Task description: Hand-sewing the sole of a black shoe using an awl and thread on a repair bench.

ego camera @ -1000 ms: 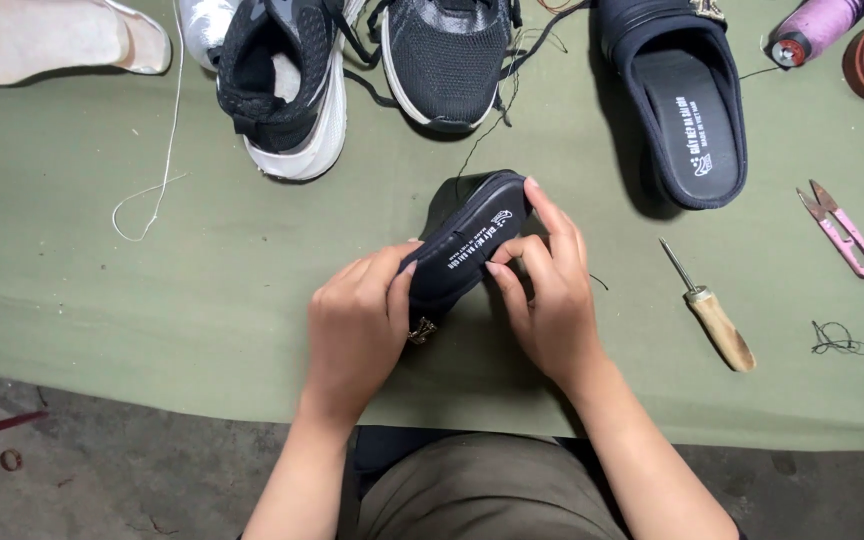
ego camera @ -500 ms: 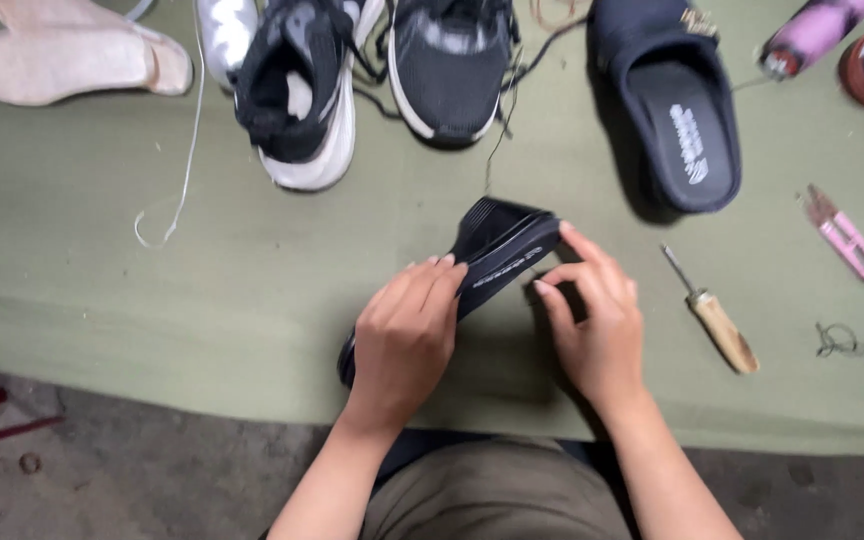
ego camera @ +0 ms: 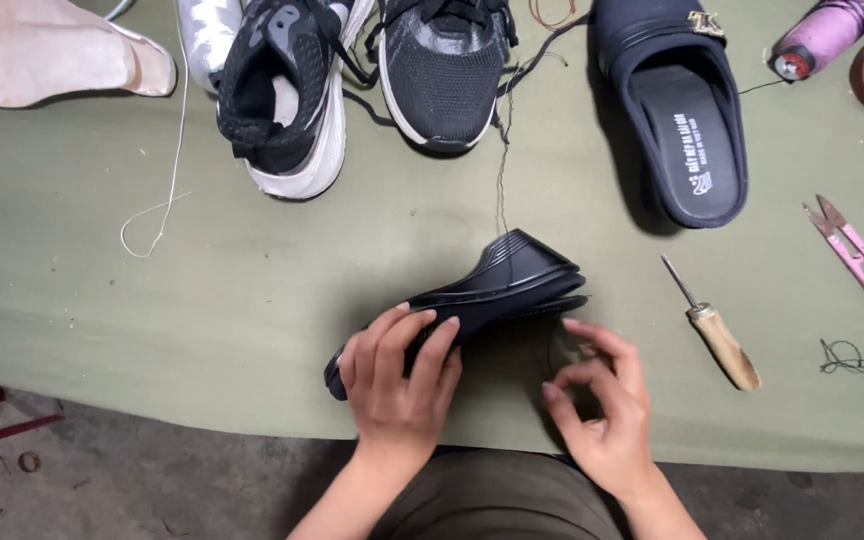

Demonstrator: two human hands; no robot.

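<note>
Since half a second ago the black slipper (ego camera: pixel 497 295) has been turned onto its side, sole edge up, and the right hand (ego camera: pixel 602 415) has let go of it. It lies on the green bench (ego camera: pixel 252 300) near the front edge, its toe hidden under the left hand (ego camera: pixel 402 375), whose grip is closed over that end with fingers (ego camera: pixel 432 350) draped across the sole. The right hand sits just beside the heel, fingertips pinched narrow; whether they hold a needle or thread is too small to tell. A thin dark thread (ego camera: pixel 500 175) runs from the slipper toward the sneakers.

Behind it lie two black sneakers (ego camera: pixel 372 80), cut off at the top, and the matching slipper (ego camera: pixel 687 120). To the left lies a pale insole (ego camera: pixel 52 60) and a loop of white string (ego camera: pixel 157 215). To the right lie an awl (ego camera: pixel 717 330) with a wooden handle, pink snips (ego camera: pixel 852 250), and a purple spool (ego camera: pixel 827 35), partly cut off.
</note>
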